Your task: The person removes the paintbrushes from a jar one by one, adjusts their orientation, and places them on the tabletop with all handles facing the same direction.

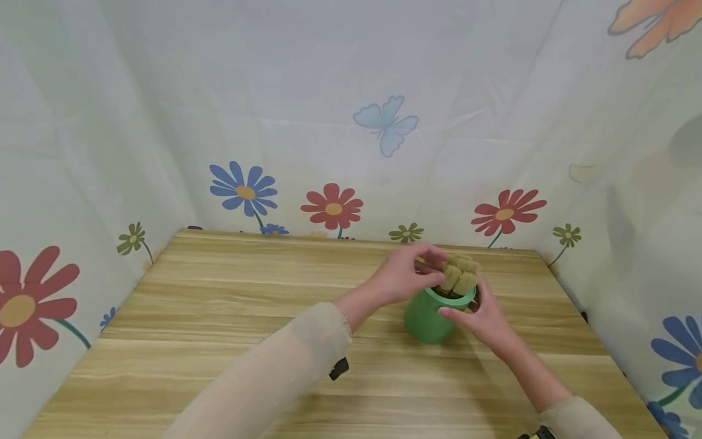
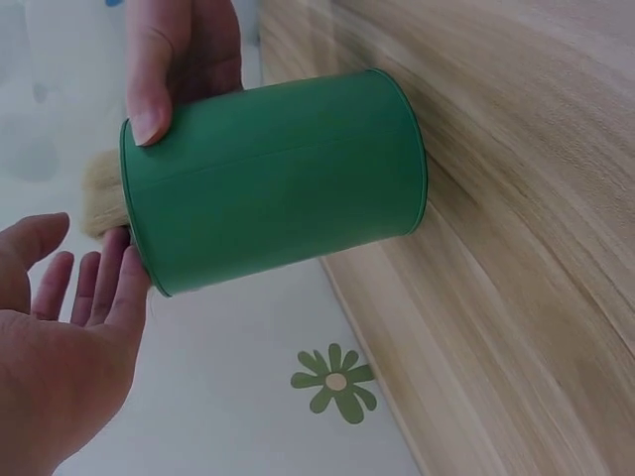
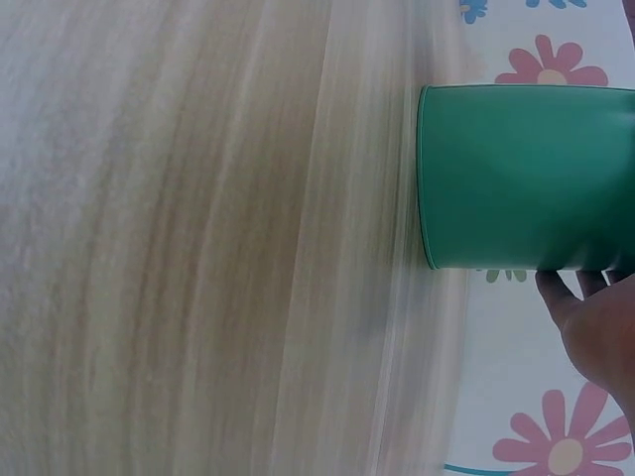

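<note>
A green cylindrical can (image 1: 430, 320) stands upright at the right of the table. Out of its top rise tan bristle heads, which look like several brushes (image 1: 459, 274) packed together; whatever lies lower in the can is hidden. My right hand (image 1: 487, 317) holds the can near its rim, thumb on the near side and fingers round the far side. At the opposite side of the rim is my left hand (image 1: 408, 273), its fingers reaching to the bristles. In the left wrist view the left thumb (image 2: 40, 236) stands apart from the fingers, with nothing visibly pinched between them.
The wood-grain table (image 1: 247, 292) extends to the left and in front of the can. Behind it and at both sides hangs a pale cloth (image 1: 307, 122) printed with flowers and butterflies. Dark wrist straps show at both sleeves.
</note>
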Available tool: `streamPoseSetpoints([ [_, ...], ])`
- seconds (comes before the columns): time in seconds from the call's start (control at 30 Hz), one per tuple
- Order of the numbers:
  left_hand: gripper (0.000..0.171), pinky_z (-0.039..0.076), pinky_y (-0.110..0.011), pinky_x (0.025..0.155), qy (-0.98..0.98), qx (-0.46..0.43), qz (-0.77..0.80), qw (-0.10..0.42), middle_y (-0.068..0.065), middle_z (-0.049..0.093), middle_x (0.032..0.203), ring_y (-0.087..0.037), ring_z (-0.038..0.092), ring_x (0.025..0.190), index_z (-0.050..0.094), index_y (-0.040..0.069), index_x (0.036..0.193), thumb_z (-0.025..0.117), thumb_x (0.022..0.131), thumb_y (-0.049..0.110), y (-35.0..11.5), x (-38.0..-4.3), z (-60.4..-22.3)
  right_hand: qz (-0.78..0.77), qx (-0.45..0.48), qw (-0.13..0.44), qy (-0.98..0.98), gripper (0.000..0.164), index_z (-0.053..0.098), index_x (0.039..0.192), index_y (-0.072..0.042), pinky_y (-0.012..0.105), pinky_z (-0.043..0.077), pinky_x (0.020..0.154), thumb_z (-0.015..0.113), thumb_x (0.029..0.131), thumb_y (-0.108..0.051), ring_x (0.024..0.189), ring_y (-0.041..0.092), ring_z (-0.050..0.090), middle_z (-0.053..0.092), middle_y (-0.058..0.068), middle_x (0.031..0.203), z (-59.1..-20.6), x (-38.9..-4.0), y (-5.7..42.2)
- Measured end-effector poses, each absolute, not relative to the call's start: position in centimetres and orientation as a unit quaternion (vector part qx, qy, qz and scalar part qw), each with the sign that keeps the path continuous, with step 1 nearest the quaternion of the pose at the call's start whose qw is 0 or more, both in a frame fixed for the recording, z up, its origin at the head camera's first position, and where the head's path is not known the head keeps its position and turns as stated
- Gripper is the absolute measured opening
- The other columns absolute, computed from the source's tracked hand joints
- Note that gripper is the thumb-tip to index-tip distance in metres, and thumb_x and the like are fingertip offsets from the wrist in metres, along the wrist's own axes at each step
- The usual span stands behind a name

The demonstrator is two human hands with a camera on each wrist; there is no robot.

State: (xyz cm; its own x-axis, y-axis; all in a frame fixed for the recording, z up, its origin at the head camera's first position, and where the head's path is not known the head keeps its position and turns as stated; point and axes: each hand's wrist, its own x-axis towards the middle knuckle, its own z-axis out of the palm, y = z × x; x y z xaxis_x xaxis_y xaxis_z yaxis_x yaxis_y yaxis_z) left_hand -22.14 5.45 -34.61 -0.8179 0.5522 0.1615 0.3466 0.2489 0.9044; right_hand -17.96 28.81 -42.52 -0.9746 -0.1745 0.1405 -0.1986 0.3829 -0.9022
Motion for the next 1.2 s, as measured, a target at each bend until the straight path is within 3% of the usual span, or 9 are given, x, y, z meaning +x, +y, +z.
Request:
streamPoseSetpoints([
  [0.1,0.033,0.058,-0.021,0.091,0.787,0.291,0.536,0.095,0.002,0.071,0.123,-0.010,0.070,0.110,0.070,0.013,0.134,0.076,0.101,0.014,5.4,-22.2,-34.6,0.542,0.112,0.012,-0.833,0.094,0.020,0.167,-0.011,0.017,0.042,0.109,0.082,0.097,-0.017,0.148,0.034,0.043,0.041,0.015,0.162,-42.5,-18.0,28.8],
  [0.27,0.034,0.058,-0.020,0.091,0.789,0.300,0.527,0.102,0.001,0.074,0.120,-0.008,0.070,0.107,0.070,0.012,0.133,0.078,0.100,0.013,5.6,-22.5,-34.6,0.537,0.115,0.011,-0.836,0.094,0.020,0.167,-0.011,0.029,0.042,0.115,0.082,0.097,-0.017,0.150,0.034,0.042,0.041,0.014,0.163,-42.5,-18.0,29.0],
  [0.5,0.027,0.057,-0.016,0.083,0.806,0.294,0.504,0.098,0.005,0.075,0.105,-0.002,0.070,0.093,0.076,0.011,0.120,0.085,0.094,0.015,6.5,-22.4,-34.4,0.533,0.117,0.014,-0.838,0.090,0.024,0.165,-0.008,0.010,0.042,0.103,0.082,0.096,-0.016,0.145,0.030,0.046,0.044,0.015,0.160,-42.7,-17.9,29.2],
  [0.8,0.010,0.055,-0.016,0.073,0.842,0.283,0.457,0.045,0.012,0.071,0.091,0.000,0.065,0.083,0.078,0.016,0.104,0.084,0.096,0.019,7.6,-22.3,-34.4,0.533,0.126,0.024,-0.836,0.085,0.029,0.163,-0.010,0.014,0.044,0.105,0.082,0.097,-0.015,0.136,0.010,0.050,0.046,0.010,0.157,-42.5,-18.1,29.0],
  [0.97,0.006,0.054,-0.016,0.071,0.840,0.281,0.463,0.036,0.013,0.070,0.088,0.001,0.064,0.081,0.078,0.018,0.101,0.083,0.097,0.019,7.7,-22.3,-34.6,0.531,0.130,0.024,-0.837,0.083,0.030,0.162,-0.010,0.013,0.044,0.104,0.082,0.097,-0.015,0.136,0.013,0.051,0.047,0.011,0.156,-42.4,-18.2,28.9],
  [1.07,0.006,0.055,-0.017,0.071,0.831,0.281,0.479,0.037,0.012,0.070,0.089,0.000,0.064,0.081,0.079,0.017,0.102,0.082,0.097,0.018,7.5,-22.4,-34.5,0.527,0.125,0.022,-0.840,0.085,0.029,0.163,-0.011,0.018,0.045,0.107,0.082,0.097,-0.016,0.139,0.022,0.050,0.047,0.011,0.157,-42.4,-18.1,28.9],
  [1.2,0.008,0.056,-0.017,0.072,0.813,0.284,0.507,0.034,0.012,0.072,0.091,-0.001,0.066,0.083,0.079,0.016,0.105,0.081,0.098,0.019,7.0,-22.4,-34.2,0.525,0.117,0.020,-0.843,0.088,0.026,0.164,-0.011,0.042,0.045,0.116,0.082,0.096,-0.017,0.143,0.031,0.047,0.045,0.013,0.159,-42.5,-18.0,29.0],
])
